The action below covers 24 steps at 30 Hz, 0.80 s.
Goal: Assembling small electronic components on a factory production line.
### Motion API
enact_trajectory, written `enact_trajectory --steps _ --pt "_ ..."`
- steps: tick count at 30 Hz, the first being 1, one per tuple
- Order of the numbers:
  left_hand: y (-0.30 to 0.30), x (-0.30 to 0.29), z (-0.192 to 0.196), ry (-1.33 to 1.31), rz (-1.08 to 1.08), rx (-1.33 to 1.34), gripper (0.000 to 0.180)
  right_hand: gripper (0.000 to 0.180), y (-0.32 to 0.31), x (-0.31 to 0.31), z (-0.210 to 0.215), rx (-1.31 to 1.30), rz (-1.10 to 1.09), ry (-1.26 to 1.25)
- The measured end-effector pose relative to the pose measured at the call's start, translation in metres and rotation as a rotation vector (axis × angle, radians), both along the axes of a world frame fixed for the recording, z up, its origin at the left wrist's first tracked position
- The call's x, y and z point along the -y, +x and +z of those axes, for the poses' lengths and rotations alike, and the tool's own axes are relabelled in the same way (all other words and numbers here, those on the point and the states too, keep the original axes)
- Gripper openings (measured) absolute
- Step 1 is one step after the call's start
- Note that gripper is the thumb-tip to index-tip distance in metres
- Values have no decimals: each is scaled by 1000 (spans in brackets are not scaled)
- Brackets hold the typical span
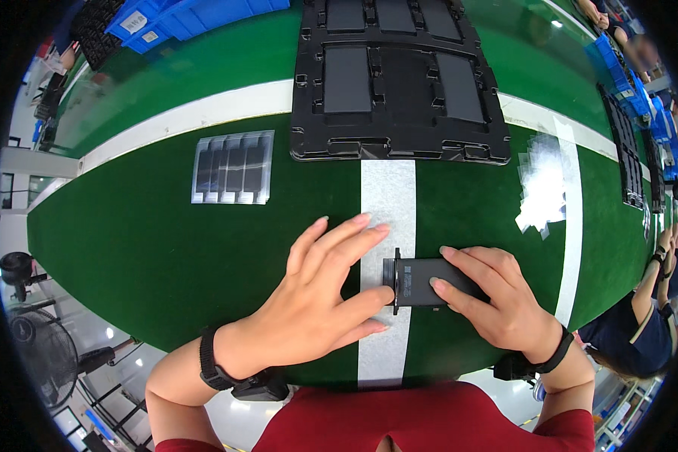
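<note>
A flat black battery pack [422, 280] lies on the white strip and green mat before me, with a thin dark crossbar and a short tab at its left end. My right hand [497, 297] grips its right part, thumb on the top face and fingers along the far edge. From the left, my left hand [331, 290] reaches over the mat with fingers spread. One of its fingertips touches the battery's left end by the crossbar; the other fingers stay off it. Whatever lies under that fingertip is hidden.
A black tray [399, 139] with several dark flat packs in its pockets stands ahead. Sheets of film with dark strips [233, 167] lie left of it, a pile of shiny transparent film [542, 188] right. Blue bins [196, 19] stand far left. Other people work at the right.
</note>
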<state>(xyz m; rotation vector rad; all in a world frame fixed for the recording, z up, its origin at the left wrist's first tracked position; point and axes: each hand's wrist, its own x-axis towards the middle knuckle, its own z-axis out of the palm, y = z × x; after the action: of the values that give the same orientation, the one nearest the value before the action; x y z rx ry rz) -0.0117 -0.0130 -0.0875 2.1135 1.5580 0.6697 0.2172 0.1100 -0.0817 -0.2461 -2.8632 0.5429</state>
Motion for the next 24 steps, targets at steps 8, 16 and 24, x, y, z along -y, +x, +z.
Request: enact_trajectory --steps 8,16,24 --pt "1 -8 1 141 246 108 13 42 2 1 0 -24 -17 21" --pt "8 -30 15 -479 298 874 9 36 33 3 20 -509 -299 -746" --pt "78 -114 -21 -605 -15 899 39 62 17 23 37 -846 -70 -1790"
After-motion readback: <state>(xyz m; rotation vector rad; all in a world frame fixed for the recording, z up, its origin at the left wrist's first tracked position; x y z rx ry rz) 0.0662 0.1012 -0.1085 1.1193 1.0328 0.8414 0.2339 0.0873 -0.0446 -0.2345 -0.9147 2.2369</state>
